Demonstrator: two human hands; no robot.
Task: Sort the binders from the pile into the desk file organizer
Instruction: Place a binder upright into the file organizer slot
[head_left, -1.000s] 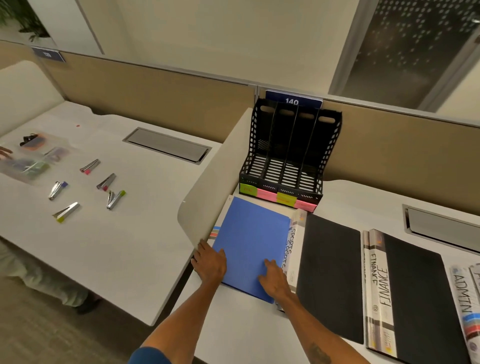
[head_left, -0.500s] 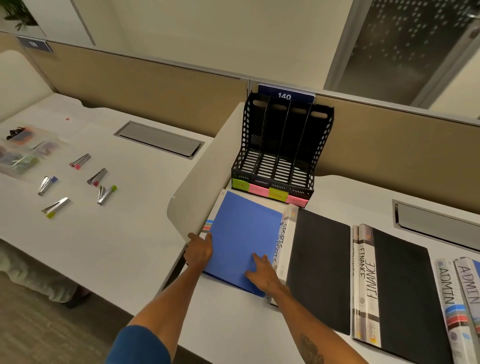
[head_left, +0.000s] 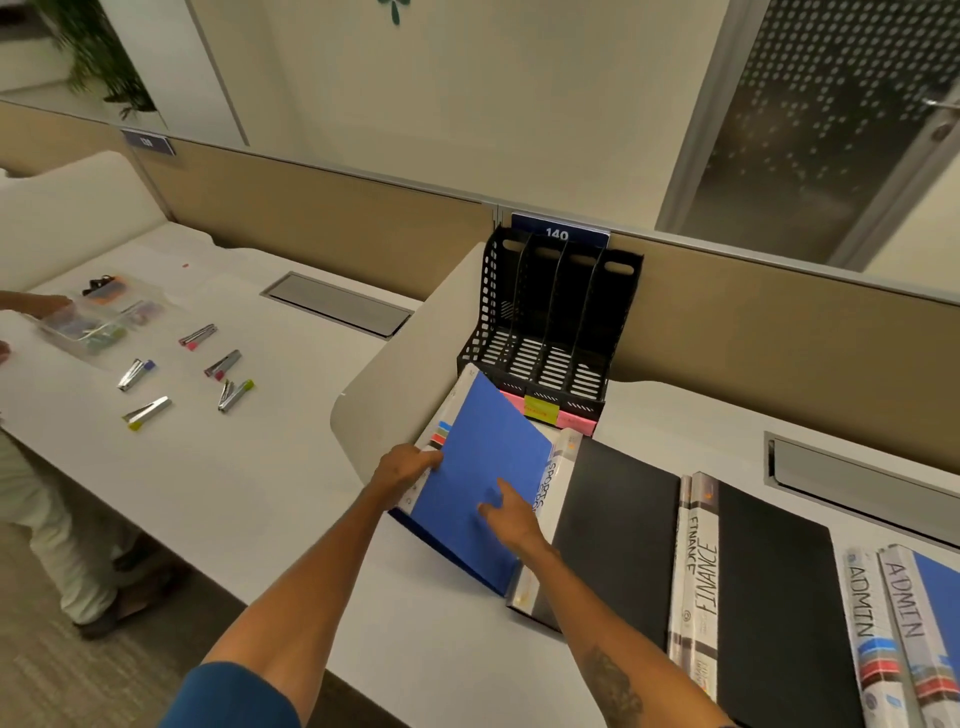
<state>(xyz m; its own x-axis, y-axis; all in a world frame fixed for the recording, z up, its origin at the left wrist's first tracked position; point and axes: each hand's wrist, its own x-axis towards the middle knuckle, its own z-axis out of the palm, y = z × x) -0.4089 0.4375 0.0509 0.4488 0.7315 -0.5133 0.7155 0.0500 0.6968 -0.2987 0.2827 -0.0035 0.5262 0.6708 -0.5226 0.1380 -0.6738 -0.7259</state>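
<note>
One blue binder (head_left: 483, 483) lies at the left end of the row on the counter (head_left: 441, 649), just before the black file organizer (head_left: 550, 332), against the SPORTS binder (head_left: 558, 478); plain matte cover, white striped spine. It looks stiff, fairly light and probably slippery on its face; the spine edge seems the surest grip. The left hand (head_left: 408, 465) curls round that edge; the right hand (head_left: 511, 519) presses spread fingers flat on the cover.
</note>
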